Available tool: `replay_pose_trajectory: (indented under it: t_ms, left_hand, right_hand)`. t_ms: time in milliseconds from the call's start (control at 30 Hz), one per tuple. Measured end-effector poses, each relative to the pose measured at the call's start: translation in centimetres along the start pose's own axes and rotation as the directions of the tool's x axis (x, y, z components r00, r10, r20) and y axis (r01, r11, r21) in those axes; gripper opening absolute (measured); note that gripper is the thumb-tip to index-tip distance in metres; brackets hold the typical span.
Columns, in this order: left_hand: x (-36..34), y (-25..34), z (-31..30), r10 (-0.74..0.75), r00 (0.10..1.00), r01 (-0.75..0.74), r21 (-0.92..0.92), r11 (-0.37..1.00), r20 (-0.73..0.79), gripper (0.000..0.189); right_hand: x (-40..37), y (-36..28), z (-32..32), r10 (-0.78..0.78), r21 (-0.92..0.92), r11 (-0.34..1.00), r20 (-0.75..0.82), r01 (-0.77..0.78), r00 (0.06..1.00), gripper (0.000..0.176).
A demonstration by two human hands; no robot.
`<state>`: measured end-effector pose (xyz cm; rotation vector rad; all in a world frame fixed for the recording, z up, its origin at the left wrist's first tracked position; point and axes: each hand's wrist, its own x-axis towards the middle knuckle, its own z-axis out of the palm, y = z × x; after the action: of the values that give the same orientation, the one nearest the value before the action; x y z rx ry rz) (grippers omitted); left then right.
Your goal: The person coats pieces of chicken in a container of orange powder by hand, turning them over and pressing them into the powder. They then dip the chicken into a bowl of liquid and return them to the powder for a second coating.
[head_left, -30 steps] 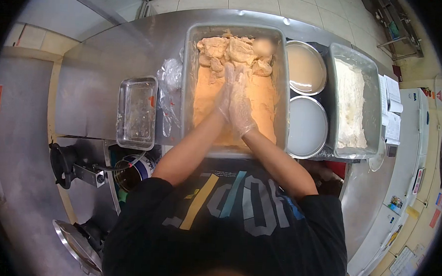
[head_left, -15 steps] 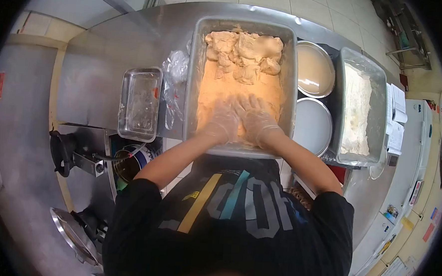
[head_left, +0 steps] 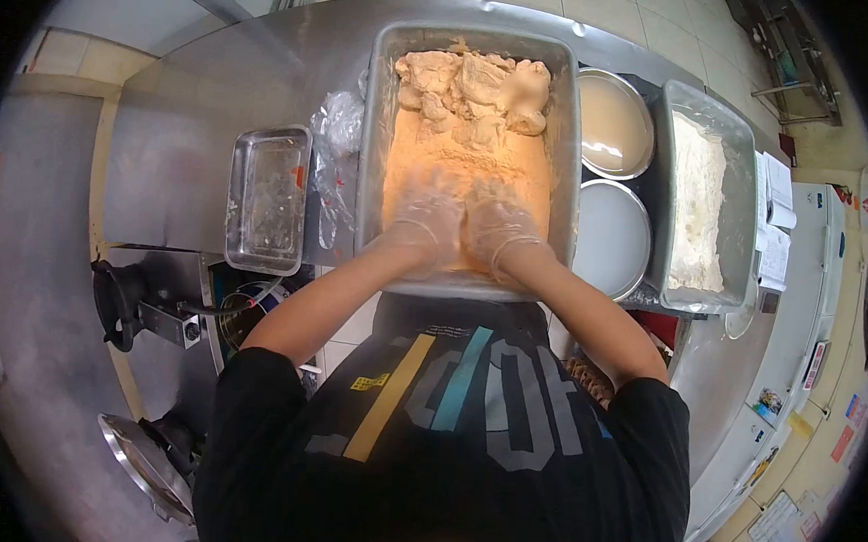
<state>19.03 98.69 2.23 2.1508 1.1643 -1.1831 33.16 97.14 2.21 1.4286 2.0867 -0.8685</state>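
A deep grey tub (head_left: 370,160) holds orange breading flour (head_left: 469,165), with several lumpy coated meat pieces (head_left: 483,82), which look like chicken, heaped at its far end. Both my hands wear clear plastic gloves and are down in the flour at the near end. My left hand (head_left: 431,217) touches the flour on the left, its fingers smeared by motion. Close beside it on the right, my right hand (head_left: 498,220) is also in the flour, fingertips blurred and partly covered. Whether anything lies under my palms is hidden.
Left of the tub are a crumpled plastic bag (head_left: 340,124) and a shallow metal tray (head_left: 267,203). To the right stand a round pan of tan liquid (head_left: 613,123), a round pan with a pale whitish surface (head_left: 612,236) and another grey tub (head_left: 670,195) with white flour.
My hands have moved slightly apart and sunk further into the flour, fingertips now more blurred. Flour ahead of them looks pushed up. The whole view has shifted slightly.
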Motion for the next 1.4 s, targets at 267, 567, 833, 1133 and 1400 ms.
replay_pose_trajectory:
  t_ms: [267, 567, 833, 1133, 1400]
  left_hand:
    - [-1.5, -1.7, 6.0, 0.051, 0.931, -0.079, -0.065, 0.995, -0.361, 0.077]
    - [6.4, 1.2, 1.9, -0.338, 0.858, -0.513, -0.621, -0.592, -0.386, 0.069]
    - [7.7, 1.8, 0.7, -0.187, 0.849, -0.349, -0.258, -0.901, -0.494, 0.073]
    - [4.5, 1.8, 0.1, -0.152, 0.879, -0.384, -0.481, -0.788, -0.452, 0.07]
    - [9.5, -8.2, -1.8, -0.645, 0.705, -0.232, -0.955, 0.185, -0.296, 0.053]
  right_hand:
    - [0.6, 3.1, 6.2, 0.015, -0.235, 0.967, -0.345, -0.102, 0.938, 0.057]
    - [3.9, 2.3, 0.2, 0.29, 0.753, 0.626, -0.467, 0.204, 0.835, 0.059]
    - [9.0, 1.2, 9.6, 0.235, 0.77, 0.465, -0.584, 0.437, 0.777, 0.068]
    - [8.2, -0.4, 5.4, 0.188, 0.427, 0.84, -0.807, 0.334, 0.559, 0.063]
    - [7.5, 4.5, -5.6, -0.162, -0.109, 0.987, -0.532, 0.122, 0.831, 0.034]
